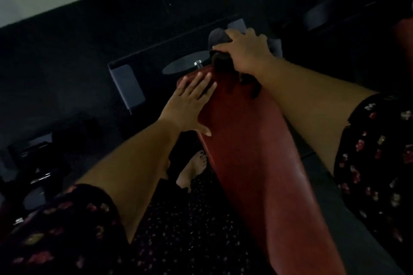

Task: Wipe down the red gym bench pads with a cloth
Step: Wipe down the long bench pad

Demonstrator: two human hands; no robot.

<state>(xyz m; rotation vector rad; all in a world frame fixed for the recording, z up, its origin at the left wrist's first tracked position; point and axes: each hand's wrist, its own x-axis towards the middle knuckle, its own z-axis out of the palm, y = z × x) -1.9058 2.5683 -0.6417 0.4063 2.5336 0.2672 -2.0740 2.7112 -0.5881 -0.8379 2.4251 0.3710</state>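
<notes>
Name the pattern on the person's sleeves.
Black fabric with small red and pale flowers, clearest on the right sleeve in the head view.

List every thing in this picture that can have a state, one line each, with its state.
red bench pad: bare along most of its length, running away from the camera.
cloth: dark, bunched up at the pad's far end.
left hand: open, fingers straight, flat on the pad's left edge.
right hand: fingers curled over the cloth, holding it on the pad.
</notes>
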